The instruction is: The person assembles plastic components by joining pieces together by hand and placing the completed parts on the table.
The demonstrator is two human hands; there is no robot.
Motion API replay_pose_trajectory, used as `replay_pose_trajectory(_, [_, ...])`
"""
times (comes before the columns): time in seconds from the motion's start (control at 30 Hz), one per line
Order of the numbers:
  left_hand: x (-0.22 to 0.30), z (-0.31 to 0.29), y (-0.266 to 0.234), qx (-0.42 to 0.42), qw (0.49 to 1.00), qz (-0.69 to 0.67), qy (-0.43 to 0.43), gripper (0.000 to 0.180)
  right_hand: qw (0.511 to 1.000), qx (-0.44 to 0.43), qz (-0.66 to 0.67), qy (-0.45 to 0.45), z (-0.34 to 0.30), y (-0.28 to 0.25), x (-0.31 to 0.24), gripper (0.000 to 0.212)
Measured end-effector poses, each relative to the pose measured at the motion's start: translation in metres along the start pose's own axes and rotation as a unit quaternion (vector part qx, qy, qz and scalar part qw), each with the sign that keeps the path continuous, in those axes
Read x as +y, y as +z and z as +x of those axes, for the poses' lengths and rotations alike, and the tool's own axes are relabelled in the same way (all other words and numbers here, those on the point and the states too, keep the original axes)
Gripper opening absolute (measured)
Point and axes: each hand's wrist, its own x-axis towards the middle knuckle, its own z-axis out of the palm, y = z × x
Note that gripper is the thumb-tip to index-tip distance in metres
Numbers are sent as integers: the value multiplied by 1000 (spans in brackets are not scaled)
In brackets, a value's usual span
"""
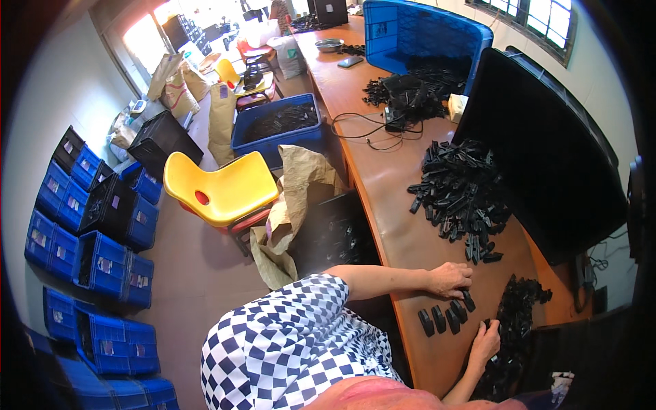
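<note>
On the brown table (389, 225), several small black plastic pieces (439, 319) stand in a short row, side by side. My left hand (449, 279) reaches across to the far end of the row, its fingers closed on the last black plastic piece (469, 301). Closer to me, my right hand (486, 342) has its fingers curled together beside a strip-shaped heap of black parts (516, 307). A dark bit shows at its fingertips, too small to make out. Farther along the table lies a bigger pile of similar black pieces (458, 188).
A large black bin (547, 164) is tipped on its side behind the pile, and a blue crate (427, 34) lies tipped farther off. Left of the table are a yellow chair (225, 191), an open paper sack (297, 198) and stacked blue crates (113, 266). A cable (369, 130) crosses the tabletop.
</note>
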Motion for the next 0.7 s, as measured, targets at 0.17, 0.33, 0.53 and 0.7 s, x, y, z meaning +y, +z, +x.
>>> replay_pose_trajectory(0.17, [6, -2, -3, 15, 1000, -15, 18, 28, 998, 7, 35, -41, -9, -1, 0, 24])
replay_pose_trajectory(0.33, [3, -6, -3, 11, 1000, 4, 7, 28, 998, 22, 23, -57, -8, 2, -3, 23])
replay_pose_trajectory(0.53, [10, 8, 5, 11, 999, -13, 40, 32, 996, 82, 12, 15, -22, 11, 9, 25])
replay_pose_trajectory(0.7, [17, -10, -15, -81, 983, 6, -163, 32, 989, 72, 131, 12, -32, 0, -58, 22])
